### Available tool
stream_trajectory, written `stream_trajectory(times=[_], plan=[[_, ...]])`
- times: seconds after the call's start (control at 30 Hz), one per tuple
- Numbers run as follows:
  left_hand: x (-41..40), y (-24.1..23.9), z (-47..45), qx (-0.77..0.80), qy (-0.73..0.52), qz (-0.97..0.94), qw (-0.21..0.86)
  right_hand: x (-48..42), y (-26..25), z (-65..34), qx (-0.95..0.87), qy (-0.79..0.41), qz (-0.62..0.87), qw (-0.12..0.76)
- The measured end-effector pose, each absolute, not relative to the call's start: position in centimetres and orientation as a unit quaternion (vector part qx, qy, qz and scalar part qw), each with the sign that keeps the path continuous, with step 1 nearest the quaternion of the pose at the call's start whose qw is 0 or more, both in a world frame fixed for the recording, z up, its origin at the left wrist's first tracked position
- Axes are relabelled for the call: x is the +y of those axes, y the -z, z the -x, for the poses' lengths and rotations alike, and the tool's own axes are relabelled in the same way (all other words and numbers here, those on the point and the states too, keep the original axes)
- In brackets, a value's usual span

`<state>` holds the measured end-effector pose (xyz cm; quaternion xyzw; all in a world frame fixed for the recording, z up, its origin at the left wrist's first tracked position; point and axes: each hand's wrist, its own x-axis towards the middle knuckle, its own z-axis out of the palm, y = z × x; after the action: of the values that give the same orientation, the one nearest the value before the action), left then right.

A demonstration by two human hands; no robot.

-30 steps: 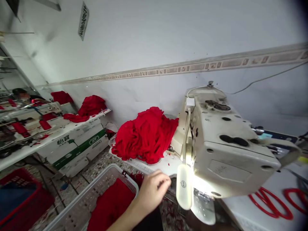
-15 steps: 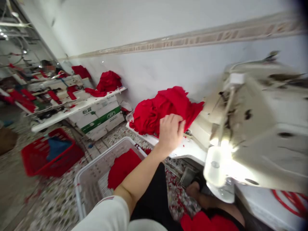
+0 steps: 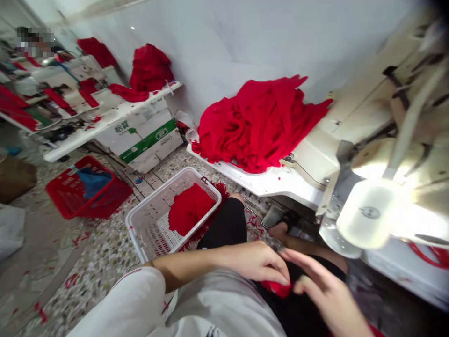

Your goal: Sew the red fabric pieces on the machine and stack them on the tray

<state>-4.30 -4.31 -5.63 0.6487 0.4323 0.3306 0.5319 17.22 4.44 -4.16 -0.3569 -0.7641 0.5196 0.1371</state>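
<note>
Above my lap, my left hand [image 3: 261, 263] is closed on a small red piece of cloth [image 3: 278, 289], which shows beneath its fingers. My right hand [image 3: 324, 285] comes in from the lower right, close to the left one. Its fingers are stretched out with the thumb apart, and I see nothing held in it. A heaped pile of red fabric [image 3: 256, 124] lies on the sewing table [image 3: 273, 187] ahead, beyond both hands. At the right, the sewing machine [image 3: 351, 135] carries a bright lamp [image 3: 368, 213].
A white plastic basket [image 3: 140, 224] with red fabric stands on the floor by my leg. Farther left sits a red basket [image 3: 66, 206] holding a blue cloth. Another sewing table [image 3: 122, 114] has red pieces on it; a person [image 3: 35, 44] is behind it.
My left hand has drawn back from the red fabric pile to my lap. My right hand has come into view. The camera has tilted down.
</note>
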Motion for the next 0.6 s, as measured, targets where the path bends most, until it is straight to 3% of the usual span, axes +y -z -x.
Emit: stream_trajectory(times=[0.1, 0.3, 0.5, 0.6], plan=[[-3.6, 6.2, 5.5, 0.457, -0.330, -0.619, 0.547, 3.4, 5.2, -14.6, -0.781, -0.545, 0.300, 0.050], [-1.3, 5.5, 6.4, 0.520, -0.300, -0.700, 0.386, 5.6, 2.4, -16.2, -0.803, -0.499, 0.308, 0.107], [0.2, 4.0, 4.3, 0.466, -0.283, -0.631, 0.552, 8.0, 1.1, -20.6, -0.735, -0.552, 0.350, 0.179], [0.9, 3.1, 4.0, 0.506, -0.302, -0.584, 0.558, 8.1, 1.7, -21.0, -0.695, -0.589, 0.369, 0.184]])
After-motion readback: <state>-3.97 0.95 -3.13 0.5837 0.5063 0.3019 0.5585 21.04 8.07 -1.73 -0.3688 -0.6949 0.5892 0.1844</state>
